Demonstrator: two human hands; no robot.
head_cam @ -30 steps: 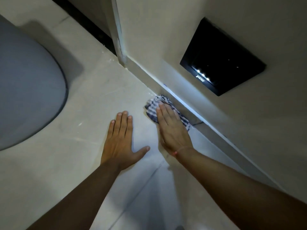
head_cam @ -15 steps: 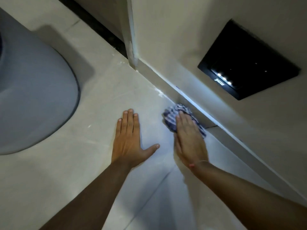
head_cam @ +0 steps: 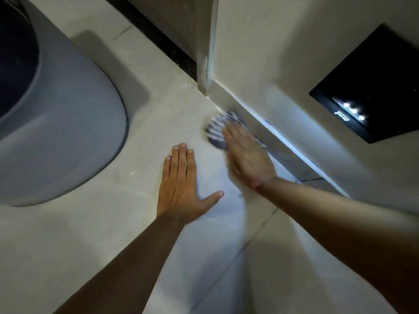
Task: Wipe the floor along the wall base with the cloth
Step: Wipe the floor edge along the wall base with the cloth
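A blue-and-white checked cloth lies on the pale tiled floor, right against the skirting at the wall base. My right hand presses flat on the cloth's near part, fingers together and blurred with motion; much of the cloth is hidden under it. My left hand rests flat on the floor to the left of the cloth, fingers straight, thumb spread, holding nothing.
A large grey rounded object fills the left side on the floor. A wall corner post meets the floor just beyond the cloth. A black panel with small white lights sits in the wall at right.
My right hand has slid the cloth along the wall base toward the corner post. The view has shifted, and my left hand stays planted on the floor.
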